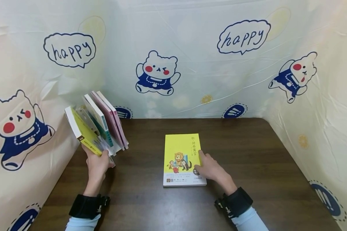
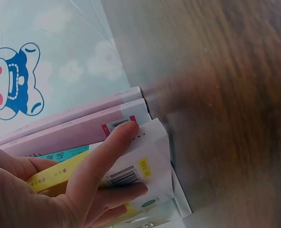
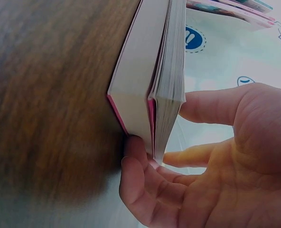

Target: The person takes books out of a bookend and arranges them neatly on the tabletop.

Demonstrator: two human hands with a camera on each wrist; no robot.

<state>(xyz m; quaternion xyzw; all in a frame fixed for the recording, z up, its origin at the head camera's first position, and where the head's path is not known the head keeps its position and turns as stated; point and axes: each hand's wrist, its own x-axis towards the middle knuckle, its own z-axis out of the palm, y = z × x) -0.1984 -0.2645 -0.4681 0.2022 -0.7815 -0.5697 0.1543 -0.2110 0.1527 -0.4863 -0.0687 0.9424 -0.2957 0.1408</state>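
Observation:
My left hand (image 1: 96, 165) grips a yellow-spined book (image 1: 88, 134) at the near end of a leaning row of upright books (image 1: 108, 118). In the left wrist view its fingers lie along the white back cover with a barcode (image 2: 124, 175), beside the yellow spine. My right hand (image 1: 212, 165) holds the right edge of a yellow picture-cover book (image 1: 179, 142) lying flat in the middle of the table. The right wrist view shows this upper book (image 3: 171, 85) stacked on a lower pink-covered book (image 3: 133, 80), with thumb on top and fingers curled at the edges.
Pink and teal-spined books stand in the row at the left back of the brown wooden table (image 1: 234, 138). A pale printed sheet (image 1: 190, 106) with cartoon bears hangs behind and along both sides. Black straps (image 1: 238, 203) circle both wrists.

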